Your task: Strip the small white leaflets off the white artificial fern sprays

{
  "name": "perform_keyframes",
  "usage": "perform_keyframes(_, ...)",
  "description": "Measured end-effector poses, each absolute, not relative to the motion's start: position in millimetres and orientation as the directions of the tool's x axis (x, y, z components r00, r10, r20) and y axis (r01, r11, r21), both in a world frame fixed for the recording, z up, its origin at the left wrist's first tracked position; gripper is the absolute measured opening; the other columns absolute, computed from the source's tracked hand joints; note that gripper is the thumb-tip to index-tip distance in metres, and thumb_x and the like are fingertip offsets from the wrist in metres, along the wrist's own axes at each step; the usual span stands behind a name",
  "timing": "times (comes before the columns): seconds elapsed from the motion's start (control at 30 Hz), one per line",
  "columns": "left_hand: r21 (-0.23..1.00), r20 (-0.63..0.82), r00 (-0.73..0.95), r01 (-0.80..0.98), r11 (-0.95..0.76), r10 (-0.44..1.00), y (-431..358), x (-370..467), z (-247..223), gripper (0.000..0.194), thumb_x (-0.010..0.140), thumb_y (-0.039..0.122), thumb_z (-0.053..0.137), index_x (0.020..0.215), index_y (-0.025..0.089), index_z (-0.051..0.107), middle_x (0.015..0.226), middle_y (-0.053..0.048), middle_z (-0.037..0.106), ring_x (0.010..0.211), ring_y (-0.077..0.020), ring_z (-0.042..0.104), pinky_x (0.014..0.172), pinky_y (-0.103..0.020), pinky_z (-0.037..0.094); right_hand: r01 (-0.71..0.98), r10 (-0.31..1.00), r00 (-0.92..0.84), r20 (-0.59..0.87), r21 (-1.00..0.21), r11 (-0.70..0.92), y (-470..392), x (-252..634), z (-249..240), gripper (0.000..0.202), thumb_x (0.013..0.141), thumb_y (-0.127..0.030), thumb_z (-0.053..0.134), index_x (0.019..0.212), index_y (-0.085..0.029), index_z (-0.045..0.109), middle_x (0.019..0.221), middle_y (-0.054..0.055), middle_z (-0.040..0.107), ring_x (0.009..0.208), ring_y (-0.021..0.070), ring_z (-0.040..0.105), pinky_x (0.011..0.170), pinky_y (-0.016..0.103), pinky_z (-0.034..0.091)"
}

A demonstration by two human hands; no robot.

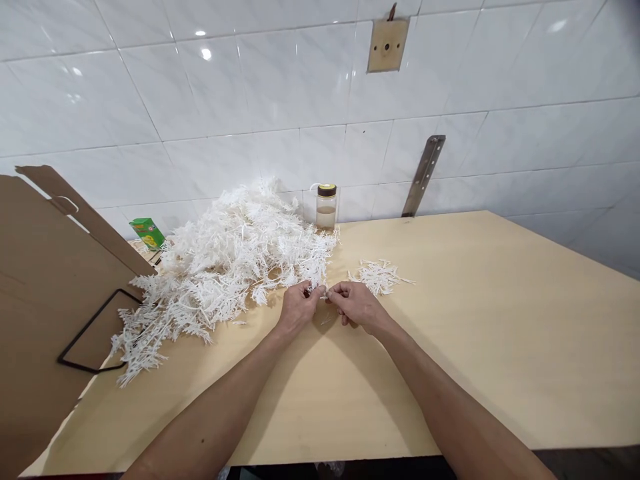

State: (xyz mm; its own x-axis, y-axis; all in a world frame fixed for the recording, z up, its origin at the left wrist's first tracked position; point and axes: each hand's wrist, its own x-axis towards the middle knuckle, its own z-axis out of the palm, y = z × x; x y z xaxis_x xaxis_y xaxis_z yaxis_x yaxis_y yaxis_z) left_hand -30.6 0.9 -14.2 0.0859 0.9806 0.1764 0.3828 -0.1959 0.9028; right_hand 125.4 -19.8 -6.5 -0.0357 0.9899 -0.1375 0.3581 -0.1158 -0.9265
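Your left hand [299, 307] has thumb and fingers closed on a white branching sprig [315, 272], while your right hand [357, 304] has thumb and forefinger pinched together on its thin end, between the two hands. Just beyond your right hand lies a small pile of white snippets [379, 277]; to your left, a large heap of white sprigs [240, 243] spreads across the table [500, 300], a dark-lidded bottle [326, 210] standing behind its right edge

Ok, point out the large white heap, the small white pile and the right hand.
Large white heap [240, 240]: head view, middle of its mass.
Small white pile [379, 276]: head view, its middle.
Right hand [359, 305]: head view, back of the hand.
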Motion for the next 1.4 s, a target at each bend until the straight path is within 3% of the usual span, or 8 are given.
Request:
perform_keyframes(0.17, 0.92, 0.169, 0.089, 0.342, -0.189, 0.982, 3, -31, -16, 0.035, 0.079, 0.046, 0.058, 0.06, 0.02, 0.045, 0.046, 0.007, 0.037, 0.046, -0.0098, 0.04, 0.049, -0.023, 0.03, 0.286, 0.987, -0.011, -0.161, -0.946, -0.151, -16, 130, -9, 0.016, 0.082, -0.032, 0.06, 0.084, -0.016, 0.064, 0.07, 0.001, 0.067, 0.035, 0.0054, 0.051, 0.03, 0.016, 0.027)
perform_keyframes(0.27, 0.928, 0.186, 0.085, 0.31, -0.204, 0.979, 1, -31, -13, 0.036, 0.08, 0.048, 0.058, 0.062, 0.02, 0.044, 0.047, 0.007, 0.036, 0.047, -0.0095, 0.039, 0.05, -0.023, 0.031, 0.198, 0.984, -0.002, -0.178, -0.965, -0.174, -15, 131, -8, 0.023, 0.085, -0.037, 0.059, 0.076, -0.016, 0.062, 0.064, 0.0, 0.061, 0.037, 0.0061, 0.05, 0.032, 0.017, 0.032)
perform_keyframes(0.4, 0.877, 0.315, 0.068, 0.36, -0.318, 0.947, -3, -32, -9, 0.041, 0.082, 0.047, 0.056, 0.059, 0.02, 0.037, 0.052, 0.006, 0.031, 0.052, -0.0088, 0.033, 0.051, -0.022, 0.027, 0.011, 0.969, -0.086, -0.233, -0.972, -0.233, -17, 129, -1, 0.034, 0.087, -0.045, 0.058, 0.072, -0.015, 0.06, 0.067, 0.002, 0.061, 0.044, 0.0061, 0.047, 0.038, 0.018, 0.04)
perform_keyframes(0.5, 0.832, 0.377, 0.086, 0.407, -0.378, 0.922, -6, -31, -9, 0.042, 0.083, 0.047, 0.055, 0.057, 0.019, 0.036, 0.054, 0.005, 0.029, 0.054, -0.0092, 0.031, 0.052, -0.023, 0.026, -0.025, 0.943, -0.181, -0.278, -0.958, -0.287, -18, 129, 2, 0.036, 0.087, -0.048, 0.06, 0.079, -0.013, 0.064, 0.074, 0.007, 0.066, 0.049, 0.0077, 0.051, 0.04, 0.019, 0.043)
perform_keyframes(0.77, 0.856, 0.283, 0.112, 0.419, -0.303, 0.953, -4, -30, -11, 0.04, 0.08, 0.049, 0.056, 0.058, 0.019, 0.042, 0.053, 0.005, 0.032, 0.053, -0.0094, 0.033, 0.051, -0.024, 0.026, 0.174, 0.942, -0.175, -0.286, -0.951, -0.257, -17, 134, -4, 0.034, 0.082, -0.049, 0.065, 0.076, -0.016, 0.061, 0.064, 0.003, 0.065, 0.041, 0.0096, 0.057, 0.031, 0.018, 0.026)
perform_keyframes(0.97, 0.791, 0.335, 0.151, 0.491, -0.365, 0.93, -5, -30, -11, 0.041, 0.082, 0.043, 0.055, 0.056, 0.019, 0.033, 0.053, 0.006, 0.027, 0.053, -0.0091, 0.03, 0.053, -0.024, 0.024, 0.442, 0.986, -0.114, -0.123, -0.895, -0.061, -21, 128, -3, 0.024, 0.087, -0.036, 0.054, 0.072, -0.017, 0.057, 0.059, 0.0, 0.061, 0.04, 0.01, 0.057, 0.04, 0.019, 0.038)
perform_keyframes(1.13, 0.74, 0.367, 0.15, 0.551, -0.386, 0.918, -3, -32, -12, 0.036, 0.084, 0.04, 0.051, 0.061, 0.02, 0.032, 0.054, 0.006, 0.03, 0.054, -0.0098, 0.031, 0.055, -0.025, 0.025, 0.634, 0.984, -0.155, 0.087, -0.755, 0.166, -27, 125, 2, 0.017, 0.086, -0.025, 0.049, 0.073, -0.018, 0.056, 0.068, -0.001, 0.064, 0.044, 0.0073, 0.053, 0.049, 0.02, 0.037)
perform_keyframes(1.4, 0.797, 0.33, 0.192, 0.468, -0.382, 0.924, -2, -31, -17, 0.027, 0.085, 0.039, 0.05, 0.068, 0.021, 0.041, 0.056, 0.005, 0.042, 0.054, -0.0111, 0.039, 0.056, -0.024, 0.031, 0.681, 0.984, -0.169, 0.062, -0.714, 0.162, -23, 123, 0, 0.015, 0.082, -0.021, 0.047, 0.07, -0.019, 0.057, 0.063, -0.001, 0.062, 0.049, 0.0104, 0.056, 0.052, 0.021, 0.036)
